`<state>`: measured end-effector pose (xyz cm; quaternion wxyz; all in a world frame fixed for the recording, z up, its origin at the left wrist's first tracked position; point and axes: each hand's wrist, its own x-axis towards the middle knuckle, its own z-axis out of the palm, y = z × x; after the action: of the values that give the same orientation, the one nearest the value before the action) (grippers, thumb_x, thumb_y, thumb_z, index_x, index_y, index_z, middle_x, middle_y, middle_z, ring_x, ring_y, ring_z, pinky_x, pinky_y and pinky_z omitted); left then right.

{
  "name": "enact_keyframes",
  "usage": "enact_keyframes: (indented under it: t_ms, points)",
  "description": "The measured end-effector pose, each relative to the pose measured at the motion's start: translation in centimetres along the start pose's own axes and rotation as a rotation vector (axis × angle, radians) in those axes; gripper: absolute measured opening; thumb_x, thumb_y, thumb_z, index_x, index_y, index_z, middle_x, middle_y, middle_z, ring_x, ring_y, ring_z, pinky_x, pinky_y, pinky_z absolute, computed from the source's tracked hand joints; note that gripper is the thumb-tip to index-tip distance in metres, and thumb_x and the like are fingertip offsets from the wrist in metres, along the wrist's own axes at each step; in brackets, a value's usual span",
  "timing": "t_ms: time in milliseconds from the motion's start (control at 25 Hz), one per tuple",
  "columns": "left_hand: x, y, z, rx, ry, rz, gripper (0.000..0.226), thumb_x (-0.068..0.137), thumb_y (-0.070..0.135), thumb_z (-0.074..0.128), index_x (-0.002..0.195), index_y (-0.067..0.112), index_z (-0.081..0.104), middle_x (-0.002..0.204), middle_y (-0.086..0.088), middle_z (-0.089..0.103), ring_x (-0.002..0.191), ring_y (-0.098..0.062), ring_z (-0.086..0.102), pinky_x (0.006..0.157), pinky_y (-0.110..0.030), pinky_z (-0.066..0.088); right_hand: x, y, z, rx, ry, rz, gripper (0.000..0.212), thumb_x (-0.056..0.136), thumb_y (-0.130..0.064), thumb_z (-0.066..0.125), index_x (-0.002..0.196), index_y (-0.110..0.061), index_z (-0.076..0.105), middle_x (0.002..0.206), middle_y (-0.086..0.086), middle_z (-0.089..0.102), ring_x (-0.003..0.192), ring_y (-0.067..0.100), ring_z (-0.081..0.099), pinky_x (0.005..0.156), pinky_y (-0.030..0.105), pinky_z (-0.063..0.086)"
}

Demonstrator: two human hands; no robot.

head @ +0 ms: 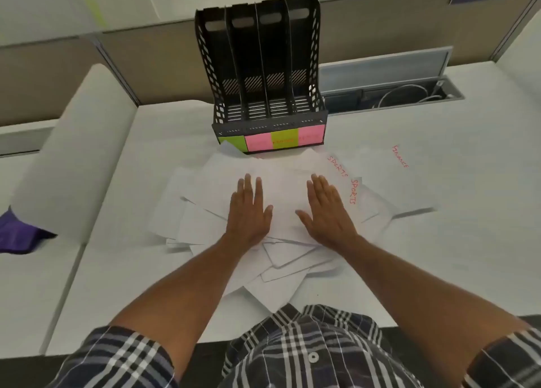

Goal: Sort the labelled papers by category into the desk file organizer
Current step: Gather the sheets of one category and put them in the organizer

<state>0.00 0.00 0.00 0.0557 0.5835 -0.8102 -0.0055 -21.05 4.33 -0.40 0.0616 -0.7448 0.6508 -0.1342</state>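
Note:
A loose pile of white papers (205, 212) lies spread on the white desk in front of me. My left hand (248, 209) and my right hand (325, 212) rest flat on top of the pile, palms down, fingers slightly apart, holding nothing. Two sheets at the pile's right edge read SPORTS (354, 191) in red. A separate sheet marked FINANCE (401, 180) lies further right. Behind the pile stands a black file organizer (263, 65) with several empty slots. Green and pink sticky labels (272, 139) run along its front.
A purple cloth (17, 235) lies at the left desk edge. An open cable trough (395, 95) with white cables sits back right of the organizer. Beige partition walls close off the back. A large white sheet (73, 153) curls up at the left.

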Motion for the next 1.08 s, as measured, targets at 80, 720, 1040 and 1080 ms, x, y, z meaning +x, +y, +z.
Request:
enact_keyframes:
  t_ms: [80, 720, 1040, 1080]
  points:
    - [0.1, -0.1, -0.3, -0.055, -0.029, -0.151, 0.077, 0.097, 0.034, 0.048, 0.156, 0.003, 0.009, 0.158, -0.027, 0.027, 0.142, -0.041, 0.034, 0.111, -0.05, 0.034, -1.2, 0.2, 0.8, -0.007, -0.092, 0.011, 0.077, 0.101, -0.052, 0.032, 0.156, -0.004, 0.007, 0.165, 0.014, 0.002, 0.152, 0.027, -0.001, 0.123, 0.045, 0.007]
    - [1.2, -3.3, -1.4, -1.168, -0.105, -0.847, 0.015, 0.088, 0.016, 0.073, 0.1, 0.008, 0.07, 0.105, -0.012, 0.071, 0.091, -0.029, 0.066, 0.086, -0.038, 0.056, -2.6, 1.7, 1.0, 0.282, -0.018, 0.235, 0.079, 0.101, -0.049, 0.036, 0.157, -0.006, 0.0, 0.165, 0.007, -0.003, 0.152, 0.021, -0.004, 0.123, 0.036, -0.002]
    - [-5.6, -1.8, -1.1, -1.692, -0.154, -1.068, 0.016, 0.088, 0.008, 0.071, 0.104, 0.01, 0.071, 0.104, -0.011, 0.077, 0.093, -0.026, 0.074, 0.079, -0.038, 0.059, -4.0, 1.5, -3.6, 1.307, 0.253, 0.917, 0.059, 0.093, -0.029, 0.067, 0.146, -0.02, 0.042, 0.135, 0.003, 0.059, 0.115, 0.021, 0.061, 0.092, 0.035, 0.054]
    - [-6.3, -1.4, -1.2, -1.674, -0.155, -1.055, 0.017, 0.088, 0.006, 0.071, 0.104, 0.011, 0.071, 0.103, -0.011, 0.077, 0.089, -0.025, 0.075, 0.072, -0.035, 0.059, -3.9, 1.3, -3.9, 1.388, 0.285, 0.919, 0.051, 0.093, -0.021, 0.067, 0.14, -0.018, 0.048, 0.127, 0.003, 0.063, 0.109, 0.019, 0.063, 0.086, 0.035, 0.058]
